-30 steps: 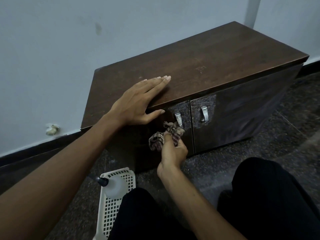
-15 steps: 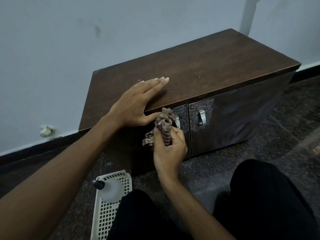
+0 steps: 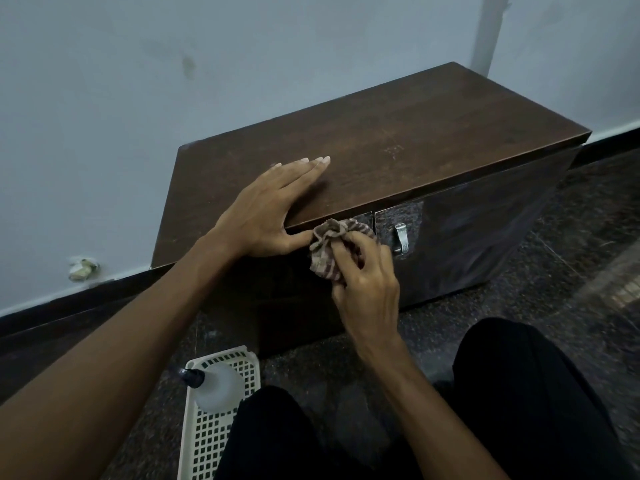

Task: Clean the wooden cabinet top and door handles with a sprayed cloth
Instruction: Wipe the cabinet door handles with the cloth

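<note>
No legible text, label, brand, number or sign anywhere in view. Checked surfaces: spray bottle [image 3: 217,386] carries no readable label; white basket [image 3: 211,431] beneath it is unmarked. Faint pale scratch marks on the cabinet top [image 3: 391,140], right of centre, too small and blurred to read as characters.
</note>
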Demonstrator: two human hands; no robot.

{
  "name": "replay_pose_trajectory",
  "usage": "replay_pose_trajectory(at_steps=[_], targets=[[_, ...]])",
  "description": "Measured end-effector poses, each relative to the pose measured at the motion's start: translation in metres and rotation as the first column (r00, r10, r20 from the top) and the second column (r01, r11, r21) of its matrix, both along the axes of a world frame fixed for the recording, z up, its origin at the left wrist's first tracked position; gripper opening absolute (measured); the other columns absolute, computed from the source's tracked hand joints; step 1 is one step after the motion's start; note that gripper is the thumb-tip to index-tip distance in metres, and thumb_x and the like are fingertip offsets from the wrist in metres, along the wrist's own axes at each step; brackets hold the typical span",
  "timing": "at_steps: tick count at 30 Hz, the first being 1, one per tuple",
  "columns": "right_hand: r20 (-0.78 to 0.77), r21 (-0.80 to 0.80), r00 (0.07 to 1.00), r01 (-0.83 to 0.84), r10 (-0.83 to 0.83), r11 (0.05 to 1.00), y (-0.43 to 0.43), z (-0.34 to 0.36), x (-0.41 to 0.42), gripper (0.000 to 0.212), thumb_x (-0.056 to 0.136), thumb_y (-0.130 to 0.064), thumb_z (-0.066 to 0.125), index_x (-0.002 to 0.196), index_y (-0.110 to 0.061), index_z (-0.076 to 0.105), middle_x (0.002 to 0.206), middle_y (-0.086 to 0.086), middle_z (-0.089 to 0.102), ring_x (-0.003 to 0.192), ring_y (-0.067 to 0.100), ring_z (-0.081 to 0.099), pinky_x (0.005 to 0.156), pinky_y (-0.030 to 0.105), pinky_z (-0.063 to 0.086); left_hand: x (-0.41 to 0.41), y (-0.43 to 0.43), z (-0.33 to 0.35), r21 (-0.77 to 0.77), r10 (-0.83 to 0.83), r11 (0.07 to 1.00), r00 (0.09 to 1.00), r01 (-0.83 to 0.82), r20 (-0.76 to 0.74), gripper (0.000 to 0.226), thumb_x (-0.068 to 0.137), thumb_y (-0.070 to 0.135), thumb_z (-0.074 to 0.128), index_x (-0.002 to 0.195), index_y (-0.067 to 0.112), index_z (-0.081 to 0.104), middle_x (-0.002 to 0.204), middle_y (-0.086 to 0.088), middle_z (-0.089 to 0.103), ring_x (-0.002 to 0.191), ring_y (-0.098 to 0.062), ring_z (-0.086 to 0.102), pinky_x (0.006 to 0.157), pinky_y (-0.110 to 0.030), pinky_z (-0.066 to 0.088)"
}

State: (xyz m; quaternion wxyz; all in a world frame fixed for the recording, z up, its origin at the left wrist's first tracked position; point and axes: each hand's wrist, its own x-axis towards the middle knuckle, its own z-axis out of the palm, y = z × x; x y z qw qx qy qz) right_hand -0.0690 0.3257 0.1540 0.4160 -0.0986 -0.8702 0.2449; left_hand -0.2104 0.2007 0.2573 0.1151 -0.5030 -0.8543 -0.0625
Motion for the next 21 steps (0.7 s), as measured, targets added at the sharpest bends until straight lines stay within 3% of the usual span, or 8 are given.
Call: replay_pose_trajectory(at_steps=[5,9,16,21], targets=[[-0.003,-0.154,0.997,0.071,-0.073,0.985,0.018,-0.004,0.001,0.054,0.061,0.01,0.072,0.112,-0.009,0.073,0.118,0.005,0.065,0.089,0.027,0.056,0.076,0.023,0.041,0.0,-0.001,0.0,-0.006,0.0,1.0,1.0,-0.001,-0.017,0.097,0.084,0.055,0.067,0.16,0.021,0.017,0.165,0.003,0.025,0.152,-0.016,0.023,0.122,-0.049,0.026],[-0.04,-0.278,0.997,0.05,-0.063,0.959,0.004,0.005,-0.003,0.05,0.062,0.008,0.071,0.11,-0.006,0.075,0.114,0.007,0.065,0.091,0.028,0.059,0.077,0.033,0.051,0.001,0.0,0.001,-0.007,-0.004,1.0,1.0,0.004,-0.024,0.096,0.083,0.056,0.065,0.16,0.02,0.019,0.164,0.002,0.027,0.151,-0.017,0.025,0.121,-0.05,0.027],[0.023,-0.084,0.997,-0.066,0.068,0.994,-0.007,0.008,-0.001,0.053,0.062,0.007,0.072,0.112,-0.01,0.073,0.118,0.003,0.065,0.088,0.025,0.056,0.072,0.03,0.051,0.001,0.0,0.002,-0.004,-0.013,1.0,1.0,0.013,0.0,0.096,0.083,0.054,0.066,0.16,0.019,0.019,0.164,0.002,0.026,0.151,-0.017,0.025,0.121,-0.05,0.026],[-0.096,-0.29,0.992,0.049,-0.08,0.956,0.01,0.006,-0.007,0.045,0.066,0.008,0.07,0.108,-0.008,0.075,0.115,0.007,0.066,0.091,0.028,0.06,0.077,0.039,0.052,0.001,-0.001,0.001,0.0,-0.003,1.0,1.0,0.003,-0.024,0.097,0.083,0.056,0.065,0.16,0.02,0.019,0.164,0.002,0.027,0.151,-0.017,0.026,0.121,-0.049,0.027]])
